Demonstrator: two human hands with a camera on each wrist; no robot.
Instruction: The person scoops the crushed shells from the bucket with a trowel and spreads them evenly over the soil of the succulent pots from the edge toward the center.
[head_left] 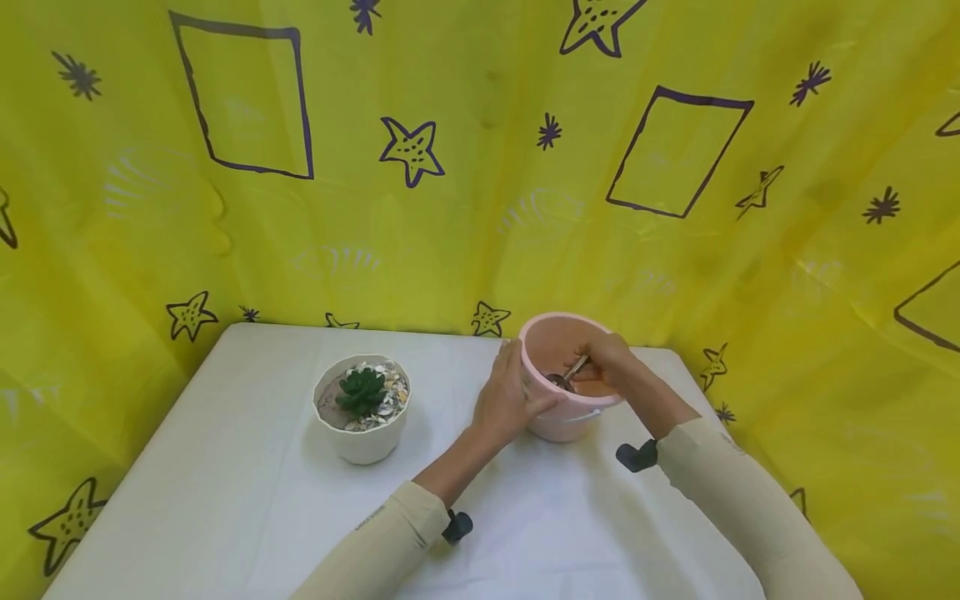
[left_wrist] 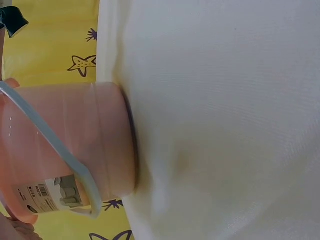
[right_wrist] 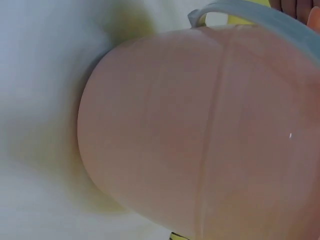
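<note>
A pink bucket (head_left: 558, 421) stands upright at the back right of the white table, its interior open toward the head camera. My left hand (head_left: 504, 400) grips its near left side, thumb along the front just under the rim and fingers on the left. Inside the mouth, my right hand (head_left: 606, 360) holds the slim metal handle of a utensil (head_left: 577, 365) with a dark, shiny round head; the bucket wall hides part of that head. A pale grey bail handle (left_wrist: 55, 140) hangs down the bucket's outside, near a printed label (left_wrist: 47, 195).
A green succulent (head_left: 362, 392) among pebbles and shells grows in a white faceted pot (head_left: 366, 446) on the table's left half. Behind the table (head_left: 225, 442) hangs a yellow curtain (head_left: 465, 233) with dark stars and frames. Each wrist wears a small black camera.
</note>
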